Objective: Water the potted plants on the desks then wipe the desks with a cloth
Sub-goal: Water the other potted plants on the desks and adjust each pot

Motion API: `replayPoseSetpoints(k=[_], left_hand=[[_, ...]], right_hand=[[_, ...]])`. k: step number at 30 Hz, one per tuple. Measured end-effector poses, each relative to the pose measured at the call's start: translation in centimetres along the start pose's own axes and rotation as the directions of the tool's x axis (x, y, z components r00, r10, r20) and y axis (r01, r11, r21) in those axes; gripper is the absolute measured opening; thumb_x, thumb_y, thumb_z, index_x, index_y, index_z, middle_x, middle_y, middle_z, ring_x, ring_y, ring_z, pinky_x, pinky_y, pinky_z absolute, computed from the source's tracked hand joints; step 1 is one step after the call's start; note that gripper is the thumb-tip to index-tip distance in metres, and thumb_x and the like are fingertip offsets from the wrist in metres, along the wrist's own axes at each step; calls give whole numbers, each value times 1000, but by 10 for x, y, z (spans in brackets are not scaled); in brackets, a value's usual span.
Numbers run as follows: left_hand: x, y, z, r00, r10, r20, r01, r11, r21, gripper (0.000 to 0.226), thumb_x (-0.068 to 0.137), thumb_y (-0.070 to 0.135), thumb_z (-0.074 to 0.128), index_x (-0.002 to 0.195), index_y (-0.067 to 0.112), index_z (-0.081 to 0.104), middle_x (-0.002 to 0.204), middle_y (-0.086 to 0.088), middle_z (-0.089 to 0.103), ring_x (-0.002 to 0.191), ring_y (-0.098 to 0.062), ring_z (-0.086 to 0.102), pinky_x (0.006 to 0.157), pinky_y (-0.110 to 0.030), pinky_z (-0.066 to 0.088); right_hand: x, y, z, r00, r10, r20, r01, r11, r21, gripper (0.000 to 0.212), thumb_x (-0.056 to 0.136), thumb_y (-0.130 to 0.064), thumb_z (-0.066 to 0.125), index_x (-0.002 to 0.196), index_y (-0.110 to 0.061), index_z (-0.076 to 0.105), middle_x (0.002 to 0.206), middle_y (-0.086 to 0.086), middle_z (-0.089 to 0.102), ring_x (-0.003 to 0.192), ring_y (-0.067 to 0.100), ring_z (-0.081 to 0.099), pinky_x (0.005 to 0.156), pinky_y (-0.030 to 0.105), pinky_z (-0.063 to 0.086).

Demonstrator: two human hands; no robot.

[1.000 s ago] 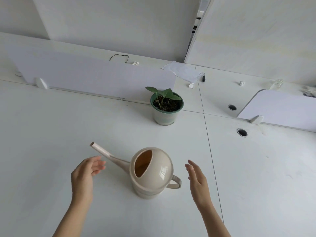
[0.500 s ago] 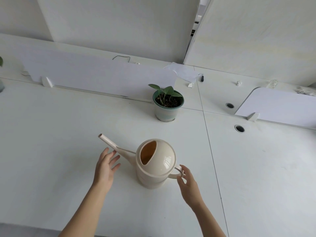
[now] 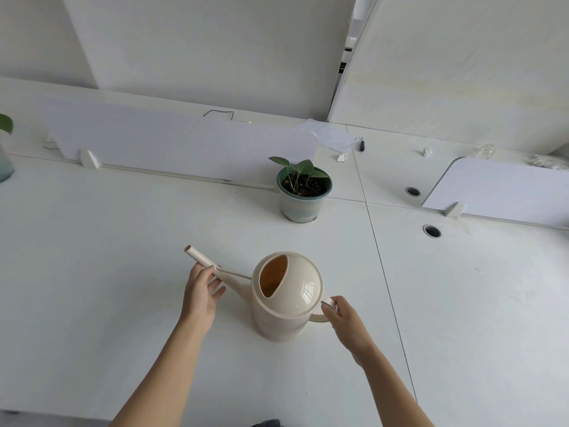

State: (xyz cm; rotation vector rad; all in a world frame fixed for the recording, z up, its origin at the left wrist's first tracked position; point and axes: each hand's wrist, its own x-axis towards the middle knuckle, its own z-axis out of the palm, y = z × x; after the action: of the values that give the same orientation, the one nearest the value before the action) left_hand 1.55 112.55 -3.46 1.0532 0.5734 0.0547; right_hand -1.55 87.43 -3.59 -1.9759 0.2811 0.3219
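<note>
Watering can handle beneath right hand

I'm in an office: white desks butt together, low privacy screens stand along their back edges, and round cable holes pierce the tops.

The can is plain cream, with a warmer orange-tan inside its opening. The pot has a dark green rim over a pale body banded in faint white and mint; its leaves are deep green, its soil near black. The desk is white, unpatterned. The dividers are white with a lilac tint. The grommets are black, ringed in grey. A thin cable is black. A second pot, at the left edge, is pale blue-green
</note>
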Motion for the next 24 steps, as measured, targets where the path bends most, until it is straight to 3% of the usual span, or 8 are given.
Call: replayPoseSetpoints(k=[7, 12, 16, 19, 24], left_hand=[[-6, 0, -4, 1000, 2, 9, -2, 999, -35, 18, 95, 12, 37, 83, 19, 49, 89, -4, 55, 81, -15, 54, 73, -28, 39], [-22, 10, -9, 999, 46, 24, -45, 998, -42, 20, 95, 11, 37, 84, 20, 52, 92, -5, 57, 86, -17, 55, 77, -29, 41], [-35, 24, -14, 997, 80, 12, -79, 994, -74, 19, 95, 13, 37, 87, 20, 53, 94, -6, 59, 87, -19, 56, 78, -31, 42], [-47, 32, -19, 996, 93, -5, -93, 990, -108, 19, 96, 16, 37, 88, 21, 54, 95, -6, 60, 89, -20, 57, 80, -32, 43], [-71, 43, -29, 990, 124, -72, -134, 977, -163, 19, 96, 20, 38, 90, 25, 55, 98, -6, 62, 94, -20, 58, 82, -33, 44]], right_hand=[[-2, 2, -4, 999, -6, 32, 4, 998, 59, 15, 92, -18, 48, 79, -11, 46, 71, -2, 35, 66, 13, 30, 59, 24, 26], [-10, 2, -8, 996, -63, 65, 56, 993, 104, 25, 90, -20, 53, 88, 5, 52, 79, 6, 42, 76, 16, 37, 64, 27, 28], [-16, -16, -21, 978, -114, 177, 81, 979, 187, 13, 89, -16, 55, 80, -7, 57, 76, 1, 59, 74, 12, 50, 70, 22, 36], [-18, -31, -30, 949, -168, 268, 112, 971, 213, 15, 87, -15, 59, 73, -9, 55, 67, 0, 56, 64, 4, 54, 70, 20, 37], [-24, -48, -28, 916, -186, 355, 70, 947, 313, 30, 66, -37, 65, 63, -10, 52, 58, -2, 50, 56, 2, 54, 72, 20, 36]])
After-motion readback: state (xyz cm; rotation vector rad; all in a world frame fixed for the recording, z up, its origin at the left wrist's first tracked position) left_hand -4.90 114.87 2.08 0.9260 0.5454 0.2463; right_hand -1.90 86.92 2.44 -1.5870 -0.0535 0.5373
